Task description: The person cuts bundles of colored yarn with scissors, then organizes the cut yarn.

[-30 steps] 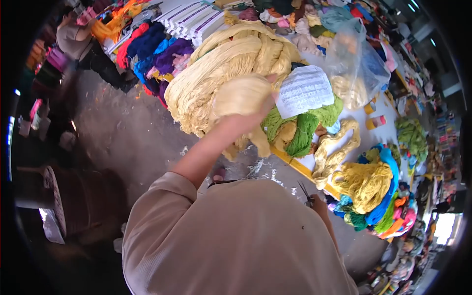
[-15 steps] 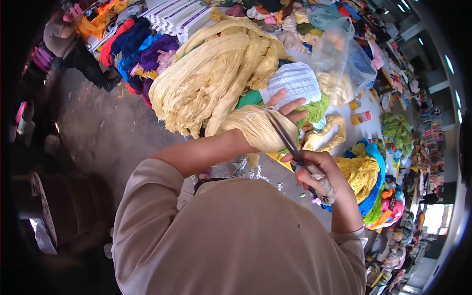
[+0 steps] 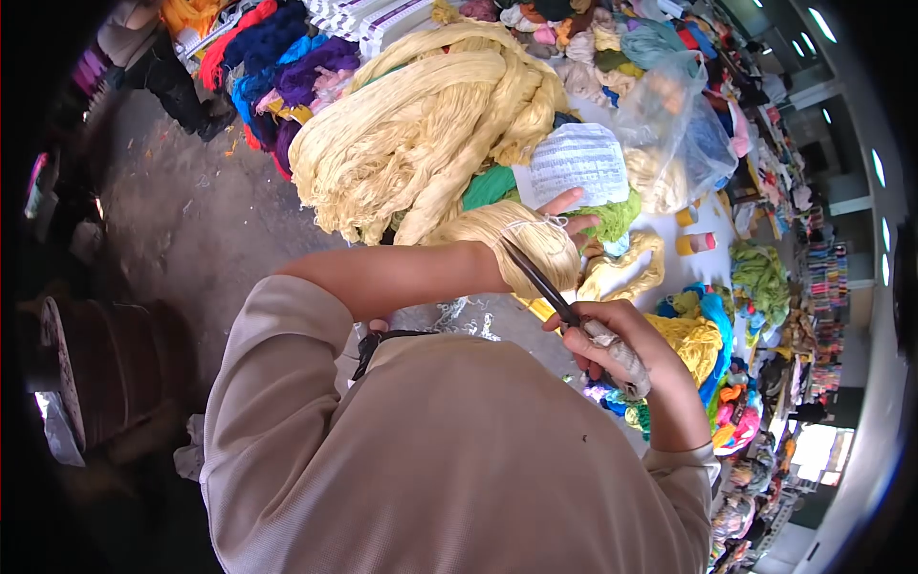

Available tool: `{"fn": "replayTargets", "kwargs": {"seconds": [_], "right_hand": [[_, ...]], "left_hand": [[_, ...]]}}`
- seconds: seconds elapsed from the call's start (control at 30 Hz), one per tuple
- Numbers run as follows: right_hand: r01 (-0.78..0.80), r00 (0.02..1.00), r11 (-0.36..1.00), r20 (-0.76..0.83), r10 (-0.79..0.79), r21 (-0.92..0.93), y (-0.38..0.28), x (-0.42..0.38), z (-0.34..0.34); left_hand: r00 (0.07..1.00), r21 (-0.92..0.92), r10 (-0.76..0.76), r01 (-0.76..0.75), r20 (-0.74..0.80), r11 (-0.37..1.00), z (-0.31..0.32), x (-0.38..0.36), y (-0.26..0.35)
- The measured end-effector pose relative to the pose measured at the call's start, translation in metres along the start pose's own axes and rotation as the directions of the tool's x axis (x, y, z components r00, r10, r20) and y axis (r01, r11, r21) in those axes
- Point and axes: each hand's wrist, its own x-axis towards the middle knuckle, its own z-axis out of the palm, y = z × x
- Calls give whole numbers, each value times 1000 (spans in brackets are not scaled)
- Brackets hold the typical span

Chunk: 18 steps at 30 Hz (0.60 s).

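A cream yarn skein (image 3: 535, 251) with a thin white tie thread around it lies across my left hand (image 3: 571, 212) and hides most of it. The fingers of that hand stick out past the skein, stretched and apart. My right hand (image 3: 612, 335) is closed around the handles of long dark scissors (image 3: 540, 275), whose grip looks wrapped in pale cloth. The blades lie close together over the skein, their tip near the tie thread. Behind it rests a large heap of cream yarn (image 3: 421, 134). A paper sheet with writing (image 3: 574, 165) lies just beyond my left fingers.
Green yarn (image 3: 612, 218) and a loose yellowish hank (image 3: 626, 270) lie on the table, with thread cones (image 3: 696, 243) and a clear plastic bag (image 3: 669, 124) farther right. Golden yarn (image 3: 688, 342) hangs near my right wrist. A person (image 3: 158, 72) stands far left, beyond a large spool (image 3: 115, 368).
The scissors' tip has shifted slightly left and lower on the skein. My left fingers show less and look less spread. The head view has shifted a little.
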Motion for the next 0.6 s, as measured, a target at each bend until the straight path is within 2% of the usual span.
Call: {"fn": "replayTargets", "kwargs": {"seconds": [0.03,0.07,0.1,0.17,0.2,0.23,0.27,0.33,0.4,0.43,0.47,0.5,0.53,0.57,0.6], "right_hand": [[-1,1000,1000,-1,1,-2,-1,0,1],[-1,1000,1000,-5,1,-8,-1,-1,3],[-1,1000,1000,-9,1,-13,-2,-1,4],[7,1000,1000,-14,-7,-12,-2,0,6],[15,1000,1000,-19,-15,-10,-2,0,6],[15,1000,1000,-20,-16,-10,-2,2,8],[28,999,1000,-36,-28,-6,0,4,9],[39,998,999,-53,-39,-1,5,9,10],[62,995,988,-67,-72,-141,10,13,11],[36,996,999,-82,-35,11,10,13,12],[171,973,985,-150,-174,-29,12,12,12],[299,927,951,-212,-310,-79,16,12,11],[423,834,883,-295,-467,-203,18,17,7],[390,822,892,-351,-449,-227,8,13,3],[485,721,826,-403,-564,-289,7,24,3]], "left_hand": [[991,312,-71,103,-114,944,2,-3,-2],[965,577,-100,226,-242,785,3,-5,-4],[965,577,-101,227,-243,785,3,-5,-3],[988,298,-39,82,-147,951,-13,-7,-13],[988,298,-39,82,-148,951,-23,-7,-19],[1000,-193,9,-5,22,981,-35,-5,-28],[980,-644,133,-8,147,765,-43,-5,-33],[983,-666,130,-9,132,746,-48,-7,-34],[987,-708,125,-15,103,706,-50,-9,-34],[989,-728,122,-19,89,685,-54,-11,-38],[990,-748,119,-23,75,663,-59,-12,-41],[969,-592,212,-96,129,800,-64,-11,-46],[992,-843,85,33,92,537,-67,-16,-49],[993,-977,-46,111,104,184,-68,-19,-50],[997,-942,-20,81,79,326,-68,-17,-44]]}}
